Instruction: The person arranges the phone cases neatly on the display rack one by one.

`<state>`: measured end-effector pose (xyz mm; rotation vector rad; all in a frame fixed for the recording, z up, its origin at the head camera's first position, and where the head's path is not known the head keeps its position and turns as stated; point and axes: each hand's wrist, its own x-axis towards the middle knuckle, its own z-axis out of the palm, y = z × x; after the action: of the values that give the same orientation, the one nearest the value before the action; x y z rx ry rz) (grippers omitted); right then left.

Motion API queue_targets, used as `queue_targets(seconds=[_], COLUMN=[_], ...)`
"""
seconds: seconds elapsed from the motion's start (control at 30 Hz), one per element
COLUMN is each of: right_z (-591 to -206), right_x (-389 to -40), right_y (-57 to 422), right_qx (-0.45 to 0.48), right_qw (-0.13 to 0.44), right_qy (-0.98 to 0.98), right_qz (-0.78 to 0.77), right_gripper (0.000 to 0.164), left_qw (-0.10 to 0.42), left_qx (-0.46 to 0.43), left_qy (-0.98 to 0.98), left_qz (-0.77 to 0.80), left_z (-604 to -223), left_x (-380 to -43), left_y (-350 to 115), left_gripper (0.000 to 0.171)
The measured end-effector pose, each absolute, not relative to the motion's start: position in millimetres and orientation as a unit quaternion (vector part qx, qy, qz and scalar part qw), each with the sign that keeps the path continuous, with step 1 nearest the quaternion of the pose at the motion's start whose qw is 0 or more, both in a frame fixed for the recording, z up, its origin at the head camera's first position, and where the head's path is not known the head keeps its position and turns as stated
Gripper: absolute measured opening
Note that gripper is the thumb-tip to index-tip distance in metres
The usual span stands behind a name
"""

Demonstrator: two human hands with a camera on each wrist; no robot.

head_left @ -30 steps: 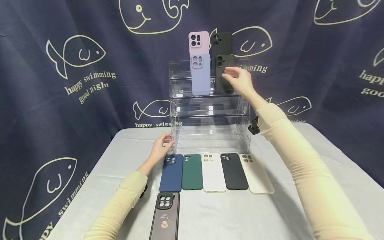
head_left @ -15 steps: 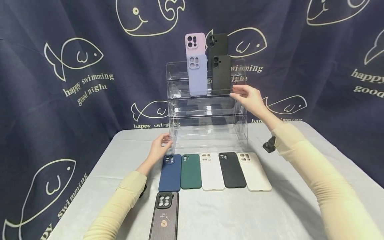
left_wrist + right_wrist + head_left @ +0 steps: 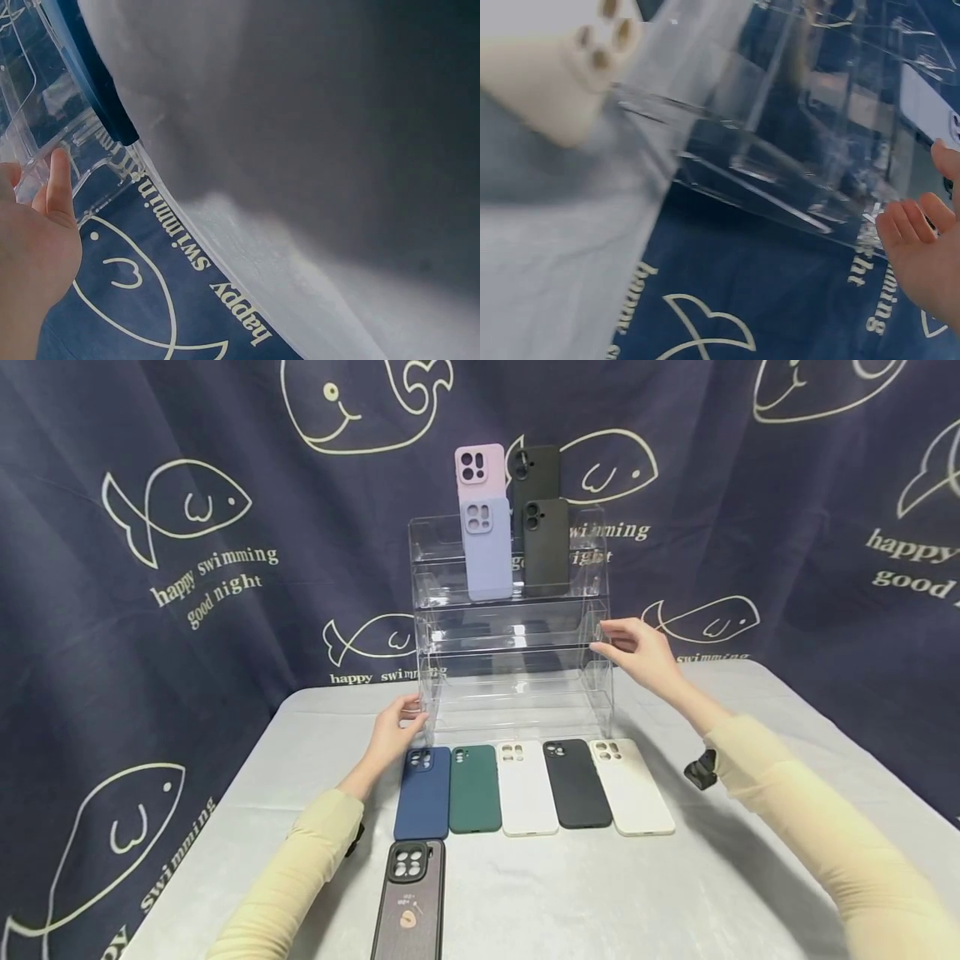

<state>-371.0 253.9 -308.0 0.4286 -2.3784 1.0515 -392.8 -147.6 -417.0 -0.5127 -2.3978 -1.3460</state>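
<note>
A clear plastic tiered display stand (image 3: 517, 714) is in the middle of the head view. My left hand (image 3: 393, 731) holds its lower left side edge, thumb in front and fingers behind; the left wrist view shows the fingers (image 3: 60, 180) along the clear panel. Beside the stand's right side, at mid height, is my right hand (image 3: 641, 652), fingers loosely bent with nothing between them. On the upper tiers stand a pink phone case (image 3: 491, 477), a light blue phone case (image 3: 489, 564) before it, a black phone case (image 3: 543, 477) and another black phone case (image 3: 547, 552) before that.
Before the stand lie a blue case (image 3: 422, 802), a green case (image 3: 476, 797), a white case (image 3: 528, 797), a black case (image 3: 579, 793) and a cream case (image 3: 637, 793). A dark patterned case (image 3: 411, 910) lies nearer on the table (image 3: 570, 893). Behind hangs a fish-print curtain (image 3: 285, 435).
My right hand has moved down from in front of the front black case to the stand's right side, leaving that case standing. My left hand has stayed at the left edge.
</note>
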Motion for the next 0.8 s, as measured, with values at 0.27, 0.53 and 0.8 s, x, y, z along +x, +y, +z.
queue_targets(seconds=[0.27,0.53,0.8], right_z=[-342,-366,-385], right_x=[-365,-361,-360], right_y=[266,275,283], right_qx=[0.156,0.170,0.191], right_qw=[0.258,0.219,0.191], right_qy=[-0.866,-0.872,-0.886], right_qz=[0.399,0.403,0.377], right_gripper=[0.049,0.053,0.058], left_qw=[0.170,0.166,0.175], left_qx=[-0.178,-0.182,-0.184], left_qy=[-0.847,-0.846,-0.846], left_qz=[-0.472,-0.473,-0.469], left_z=[-416,-419,-418], left_x=[-393,-393,-395], left_y=[-147,-147,-149], left_gripper=[0.038,0.039,0.039])
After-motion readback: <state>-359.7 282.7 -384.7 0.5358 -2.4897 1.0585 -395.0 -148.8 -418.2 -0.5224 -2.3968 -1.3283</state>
